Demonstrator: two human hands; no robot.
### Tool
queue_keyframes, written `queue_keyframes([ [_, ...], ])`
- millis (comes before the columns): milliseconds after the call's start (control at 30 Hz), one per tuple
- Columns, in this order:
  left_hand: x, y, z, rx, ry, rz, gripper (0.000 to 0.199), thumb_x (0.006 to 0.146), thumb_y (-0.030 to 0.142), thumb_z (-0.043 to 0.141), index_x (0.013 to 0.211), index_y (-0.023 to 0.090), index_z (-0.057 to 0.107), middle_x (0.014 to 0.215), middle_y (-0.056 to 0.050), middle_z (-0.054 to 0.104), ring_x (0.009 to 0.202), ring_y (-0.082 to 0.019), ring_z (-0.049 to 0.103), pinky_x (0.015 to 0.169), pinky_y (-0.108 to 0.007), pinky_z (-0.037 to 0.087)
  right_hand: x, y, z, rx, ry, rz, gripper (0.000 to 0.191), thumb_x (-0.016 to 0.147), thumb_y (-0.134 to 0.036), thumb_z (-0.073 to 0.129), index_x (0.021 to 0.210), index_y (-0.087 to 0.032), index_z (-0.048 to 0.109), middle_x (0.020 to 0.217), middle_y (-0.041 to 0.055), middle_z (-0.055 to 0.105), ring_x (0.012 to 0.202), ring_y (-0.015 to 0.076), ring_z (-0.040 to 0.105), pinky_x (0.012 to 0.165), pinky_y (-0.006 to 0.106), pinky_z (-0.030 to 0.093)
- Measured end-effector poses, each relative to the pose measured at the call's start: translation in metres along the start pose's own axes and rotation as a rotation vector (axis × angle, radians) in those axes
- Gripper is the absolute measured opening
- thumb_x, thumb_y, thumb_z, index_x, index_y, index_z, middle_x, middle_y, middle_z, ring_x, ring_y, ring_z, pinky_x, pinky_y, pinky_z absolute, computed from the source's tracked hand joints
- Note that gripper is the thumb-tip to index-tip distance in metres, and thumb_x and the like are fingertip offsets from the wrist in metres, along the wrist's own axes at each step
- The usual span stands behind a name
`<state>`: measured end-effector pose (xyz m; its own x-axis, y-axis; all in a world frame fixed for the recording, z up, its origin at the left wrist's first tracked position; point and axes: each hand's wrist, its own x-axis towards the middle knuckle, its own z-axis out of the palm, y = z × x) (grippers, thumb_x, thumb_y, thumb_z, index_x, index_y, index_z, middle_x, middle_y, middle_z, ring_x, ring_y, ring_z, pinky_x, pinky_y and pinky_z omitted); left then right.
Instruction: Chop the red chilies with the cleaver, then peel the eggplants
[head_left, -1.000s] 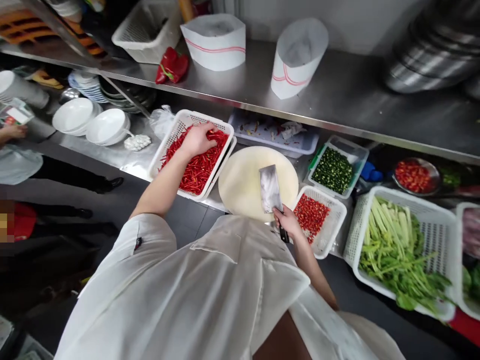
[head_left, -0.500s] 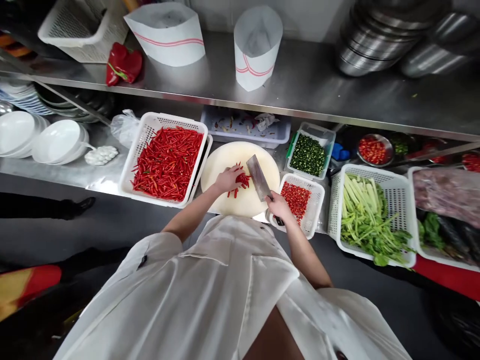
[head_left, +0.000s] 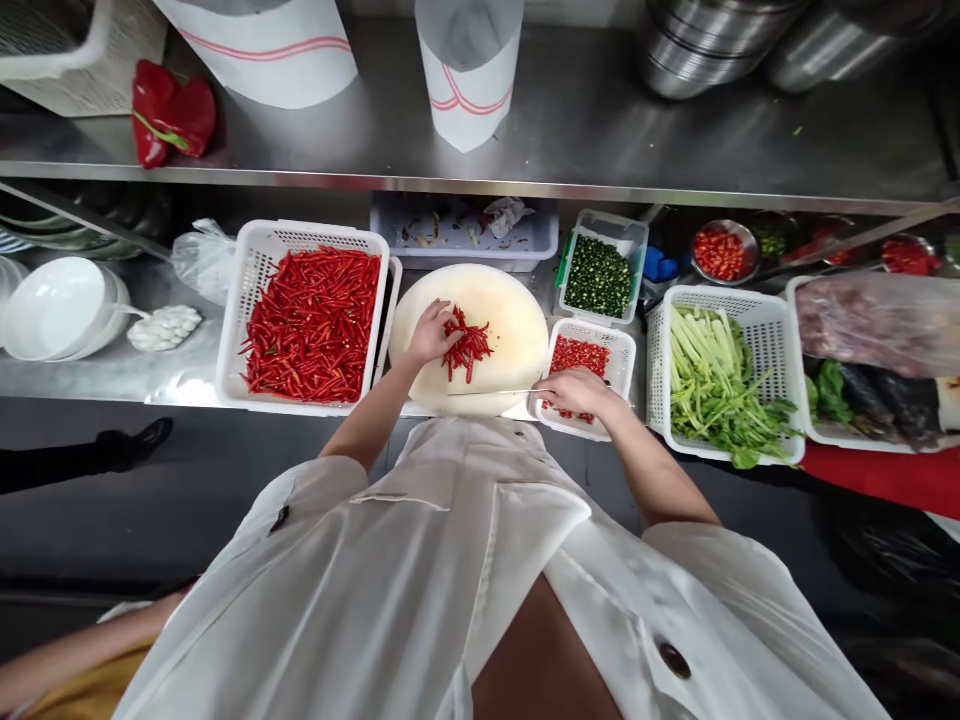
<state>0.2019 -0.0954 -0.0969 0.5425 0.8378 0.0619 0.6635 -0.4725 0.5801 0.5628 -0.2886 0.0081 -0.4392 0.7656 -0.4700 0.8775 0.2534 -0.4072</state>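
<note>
A small pile of red chilies (head_left: 471, 346) lies on the round cutting board (head_left: 517, 310). At the pile's left edge, my left hand (head_left: 432, 334) has its fingers curled around some of the chilies. My right hand (head_left: 576, 390) grips a cleaver (head_left: 491, 392), whose blade is seen almost edge-on, low over the board's near side. That hand is above a white basket of chopped red chilies (head_left: 581, 355) and hides part of it. Left of the board stands a larger white basket filled with whole red chilies (head_left: 315, 325).
Behind the board is a grey-blue tray with scraps (head_left: 412, 240). A box of chopped green chilies (head_left: 598, 275) and a basket of leafy green stalks (head_left: 705, 390) stand to the right. A steel shelf (head_left: 570, 120) overhangs the back. Another person's arm (head_left: 90, 640) shows at lower left.
The cleaver has turned from pointing away, flat side showing, to lying sideways and edge-on nearer my body. My left hand has shifted to the pile's left side. The view has tilted.
</note>
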Motion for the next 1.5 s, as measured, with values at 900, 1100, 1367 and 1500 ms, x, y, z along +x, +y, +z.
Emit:
queue_keyframes([
  [900, 0.033, 0.005, -0.012, -0.087, -0.185, 0.154, 0.051, 0.099, 0.064, 0.069, 0.136, 0.029, 0.079, 0.16, -0.009, 0.064, 0.166, -0.037, 0.037, 0.139, -0.064, 0.021, 0.016, -0.063, 0.029, -0.066, -0.029, 0.013, 0.047, 0.118, -0.052, 0.037, 0.127, -0.035, 0.08, 0.128, 0.0053, 0.083, 0.113, 0.0266, 0.076, 0.089, 0.033, 0.051],
  [1100, -0.031, -0.005, -0.014, -0.094, -0.127, 0.103, 0.049, 0.106, 0.058, 0.057, 0.137, 0.025, 0.077, 0.153, -0.014, 0.066, 0.151, -0.03, 0.056, 0.135, -0.055, 0.038, 0.027, -0.038, 0.011, -0.093, -0.025, -0.036, 0.043, 0.117, -0.051, 0.042, 0.123, -0.033, 0.081, 0.119, 0.0058, 0.084, 0.108, 0.026, 0.076, 0.086, 0.033, 0.048],
  [1367, -0.041, 0.015, -0.028, -0.03, -0.322, 0.187, 0.03, 0.088, 0.055, 0.085, 0.108, 0.033, 0.086, 0.156, -0.006, 0.064, 0.162, -0.036, 0.04, 0.14, -0.059, 0.029, 0.045, -0.04, 0.001, -0.142, -0.071, -0.098, 0.04, 0.117, -0.047, 0.043, 0.126, -0.033, 0.08, 0.118, 0.0078, 0.084, 0.108, 0.0276, 0.075, 0.091, 0.035, 0.046],
  [1500, -0.048, 0.019, -0.023, -0.036, -0.372, 0.303, 0.019, 0.085, 0.039, 0.087, 0.103, 0.032, 0.086, 0.158, -0.005, 0.063, 0.163, -0.038, 0.04, 0.139, -0.06, 0.03, 0.039, -0.051, 0.005, -0.126, -0.071, -0.079, 0.042, 0.118, -0.046, 0.041, 0.129, -0.032, 0.079, 0.123, 0.0082, 0.083, 0.113, 0.0273, 0.075, 0.093, 0.034, 0.047],
])
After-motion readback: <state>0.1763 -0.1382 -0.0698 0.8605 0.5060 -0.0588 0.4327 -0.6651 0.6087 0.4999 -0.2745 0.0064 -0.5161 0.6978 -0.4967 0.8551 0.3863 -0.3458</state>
